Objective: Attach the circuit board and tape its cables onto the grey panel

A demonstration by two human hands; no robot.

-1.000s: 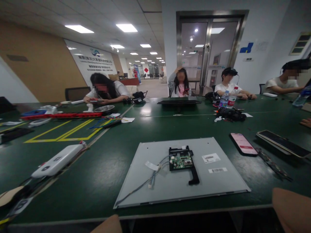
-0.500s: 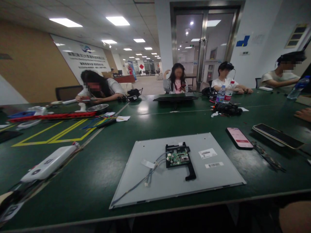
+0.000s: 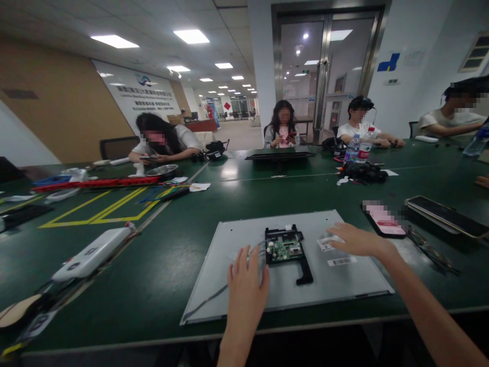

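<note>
A flat grey panel (image 3: 321,293), perhaps the back of a display, lies near the front table edge. On its middle sits a black bracket (image 3: 304,270) with a green circuit board (image 3: 280,251). My left hand (image 3: 247,280) is over the panel just left of the board, fingers apart, covering part of the thin grey cables (image 3: 208,302). Above the panel's right side is my right hand (image 3: 353,238), fingers stretched towards the board and partly over a white label (image 3: 324,244). Neither hand holds anything. Whether they touch the panel I cannot tell.
Right of the panel lie a phone (image 3: 384,219), a pair of glasses (image 3: 430,250) and a dark flat device (image 3: 446,214). A white power strip (image 3: 93,252) is at left. Bottles (image 3: 364,145) and a dark monitor-like slab (image 3: 280,156) are farther back. Several people sit around the green table (image 3: 164,285).
Both my hands have come in from the front edge and are now over the panel. The view has shifted slightly left. A person opposite has lowered a raised hand to their phone.
</note>
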